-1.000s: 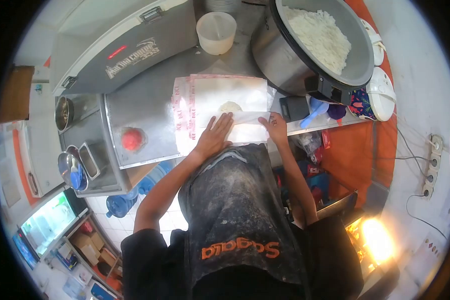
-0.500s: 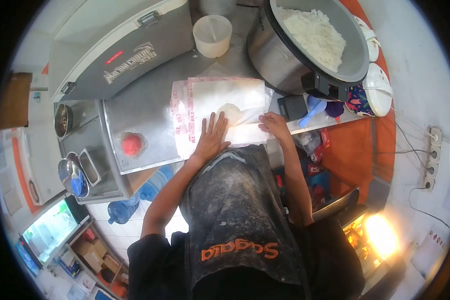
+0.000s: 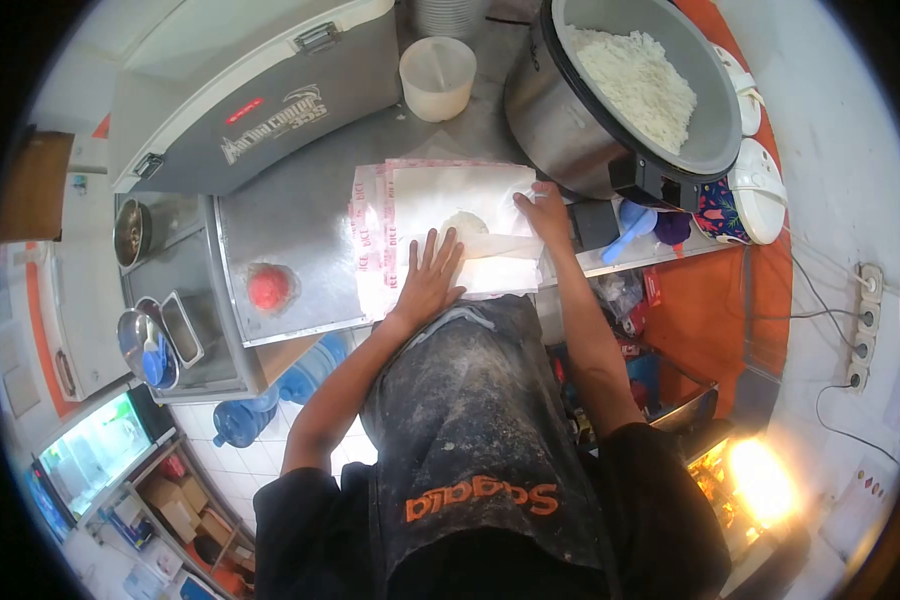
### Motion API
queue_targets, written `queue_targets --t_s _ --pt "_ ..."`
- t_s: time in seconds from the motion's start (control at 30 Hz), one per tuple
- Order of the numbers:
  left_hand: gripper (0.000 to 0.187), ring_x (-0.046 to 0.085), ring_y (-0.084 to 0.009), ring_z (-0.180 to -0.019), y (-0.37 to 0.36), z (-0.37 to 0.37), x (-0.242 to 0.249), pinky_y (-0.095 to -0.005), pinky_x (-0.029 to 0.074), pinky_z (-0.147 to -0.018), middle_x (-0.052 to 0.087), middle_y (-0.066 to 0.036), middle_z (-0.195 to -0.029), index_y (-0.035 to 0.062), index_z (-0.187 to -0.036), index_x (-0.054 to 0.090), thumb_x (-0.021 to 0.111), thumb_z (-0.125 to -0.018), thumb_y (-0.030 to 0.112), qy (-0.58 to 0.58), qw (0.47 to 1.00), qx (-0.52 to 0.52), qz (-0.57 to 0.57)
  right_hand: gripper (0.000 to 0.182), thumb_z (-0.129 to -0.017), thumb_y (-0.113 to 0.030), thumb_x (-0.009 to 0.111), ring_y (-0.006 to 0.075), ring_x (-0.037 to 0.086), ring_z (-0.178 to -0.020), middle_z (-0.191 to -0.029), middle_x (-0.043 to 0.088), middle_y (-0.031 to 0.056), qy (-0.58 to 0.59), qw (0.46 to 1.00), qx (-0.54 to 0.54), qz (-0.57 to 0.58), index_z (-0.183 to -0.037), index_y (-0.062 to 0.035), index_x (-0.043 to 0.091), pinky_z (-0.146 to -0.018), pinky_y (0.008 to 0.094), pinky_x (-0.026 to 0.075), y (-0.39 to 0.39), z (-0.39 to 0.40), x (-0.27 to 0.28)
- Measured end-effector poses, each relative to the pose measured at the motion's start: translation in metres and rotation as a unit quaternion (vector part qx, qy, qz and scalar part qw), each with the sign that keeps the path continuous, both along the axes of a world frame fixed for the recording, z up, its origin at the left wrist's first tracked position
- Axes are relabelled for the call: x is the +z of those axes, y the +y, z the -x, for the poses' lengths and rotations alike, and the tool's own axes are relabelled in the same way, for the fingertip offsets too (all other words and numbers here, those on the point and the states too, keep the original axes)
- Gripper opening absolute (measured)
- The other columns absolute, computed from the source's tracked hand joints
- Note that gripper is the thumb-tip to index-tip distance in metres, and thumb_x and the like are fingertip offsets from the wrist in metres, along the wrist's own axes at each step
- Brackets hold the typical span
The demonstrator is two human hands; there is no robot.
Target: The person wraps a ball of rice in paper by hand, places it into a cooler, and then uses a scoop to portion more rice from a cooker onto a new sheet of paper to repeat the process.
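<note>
The left hand (image 3: 428, 282) lies flat, fingers spread, on the paper (image 3: 428, 197) at twelve o'clock, seemingly steadying it; the right hand (image 3: 545, 216) has a narrow grip at its two-o'clock edge, pinch unclear. Beyond, at one o'clock, the rice pot (image 3: 558, 125) stands open, apparently for reach.

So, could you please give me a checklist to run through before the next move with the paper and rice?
1. Left hand steadying the wrapping paper: ok, laid on it with fingers spread.
2. Right hand gripping a sheet: cannot tell; it is at the paper's right side, but the fingertips' hold is unclear.
3. Rice mound on the paper: ok.
4. Rice mound fully covered: not ok, part of it shows.
5. Rice cooker open, with rice inside: ok.
6. Blue paddle close by: ok, right of the right hand.
</note>
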State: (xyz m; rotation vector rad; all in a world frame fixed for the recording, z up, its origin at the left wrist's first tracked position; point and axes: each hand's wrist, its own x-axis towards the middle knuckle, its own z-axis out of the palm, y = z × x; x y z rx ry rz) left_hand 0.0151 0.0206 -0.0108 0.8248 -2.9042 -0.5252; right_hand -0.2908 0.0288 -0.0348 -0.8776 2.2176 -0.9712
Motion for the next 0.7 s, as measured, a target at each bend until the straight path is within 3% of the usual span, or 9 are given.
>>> queue_targets --t_s 0.07,0.1,0.17,0.27,0.37,0.4,0.47,0.57,0.7 --pt "0.093 0.009 -0.0475 -0.156 0.001 -0.001 0.001 -0.0678 0.013 -0.122 0.013 -0.021 -0.171 0.0032 -0.161 0.028 0.07 -0.09 0.045 0.01 1.0 0.003 -0.003 0.062 -0.08 -0.032 0.087 0.0237 0.069 -0.099 -0.11 0.071 0.0162 0.13 0.989 0.04 0.059 -0.125 -0.0005 0.059 -0.089 0.0364 0.053 -0.012 0.004 -0.018" --pt "0.091 0.009 -0.0464 -0.157 0.001 -0.001 0.001 -0.0676 0.013 -0.122 0.014 -0.02 -0.171 0.0028 -0.16 0.029 0.071 -0.089 0.043 0.019 1.0 0.005 -0.007 0.062 -0.08 -0.032 0.087 0.0237 0.069 -0.099 -0.11 0.071 0.0162 0.13 0.989 0.041 0.059 -0.125 -0.0005 0.059 -0.089 0.0364 0.053 -0.017 0.001 -0.017" --pt "0.091 0.009 -0.0464 -0.157 0.002 -0.002 0.001 -0.0677 0.013 -0.122 0.014 -0.02 -0.171 0.0032 -0.16 0.029 0.071 -0.089 0.042 0.02 1.0 0.008 -0.008 0.051 -0.084 -0.024 0.082 0.0325 0.066 -0.117 -0.127 0.067 0.0156 -0.059 0.982 0.043 0.176 -0.12 0.0047 0.061 -0.1 0.038 0.051 -0.027 -0.005 -0.017" --pt "0.091 0.009 -0.0474 -0.156 0.0 -0.001 0.004 -0.0682 0.014 -0.122 0.013 -0.021 -0.171 0.0043 -0.16 0.029 0.071 -0.089 0.042 0.012 1.0 0.01 -0.013 0.036 -0.085 -0.015 0.08 0.0292 0.066 -0.118 -0.126 0.068 0.0134 -0.059 0.981 0.109 0.147 -0.113 0.0032 0.067 -0.1 0.0363 0.051 -0.035 0.005 -0.018" --pt "0.09 0.009 -0.0483 -0.156 0.001 -0.005 0.007 -0.0685 0.014 -0.122 0.012 -0.021 -0.171 0.0052 -0.16 0.029 0.071 -0.09 0.041 0.0 1.0 0.012 -0.017 0.025 -0.085 -0.018 0.079 0.027 0.066 -0.117 -0.118 0.072 0.0131 -0.094 0.979 0.156 0.096 -0.102 -0.0001 0.074 -0.099 0.0366 0.051 -0.018 -0.006 0.073" --pt "0.088 0.009 -0.0482 -0.156 0.0 -0.005 0.008 -0.0685 0.015 -0.122 0.013 -0.021 -0.171 0.0053 -0.16 0.031 0.071 -0.09 0.04 0.0 1.0 0.013 -0.014 0.025 -0.085 -0.018 0.079 0.027 0.066 -0.117 -0.118 0.072 0.0131 -0.094 0.978 0.158 0.096 -0.102 -0.0001 0.074 -0.099 0.0366 0.051 -0.009 -0.004 0.085" --pt "0.084 0.01 -0.0478 -0.156 -0.003 -0.003 0.014 -0.0679 0.016 -0.122 0.014 -0.021 -0.171 0.0054 -0.158 0.035 0.072 -0.089 0.037 0.013 1.0 0.018 -0.014 0.018 -0.084 -0.017 0.077 0.029 0.067 -0.11 -0.108 0.074 0.0133 -0.01 0.957 0.288 -0.022 -0.096 -0.0031 0.077 -0.097 0.0388 0.05 0.011 0.011 0.1" --pt "0.077 0.013 -0.0456 -0.156 -0.018 0.007 0.024 -0.0659 0.018 -0.122 0.018 -0.02 -0.169 0.0055 -0.154 0.04 0.072 -0.089 0.032 0.05 0.998 0.033 0.0 0.017 -0.084 -0.016 0.074 0.0329 0.066 -0.104 -0.1 0.074 0.014 0.1 0.942 0.32 0.012 -0.095 -0.0023 0.076 -0.097 0.0411 0.049 0.029 0.025 0.094" --pt "0.071 0.023 -0.0375 -0.155 -0.061 0.042 0.039 -0.06 0.023 -0.122 0.028 -0.017 -0.166 0.0057 -0.152 0.043 0.07 -0.089 0.026 0.092 0.993 0.032 0.062 0.014 -0.085 -0.013 0.072 0.0366 0.064 -0.101 -0.102 0.072 0.0143 0.117 0.946 0.295 0.063 -0.094 -0.0034 0.076 -0.098 0.0424 0.048 0.041 0.021 0.083"
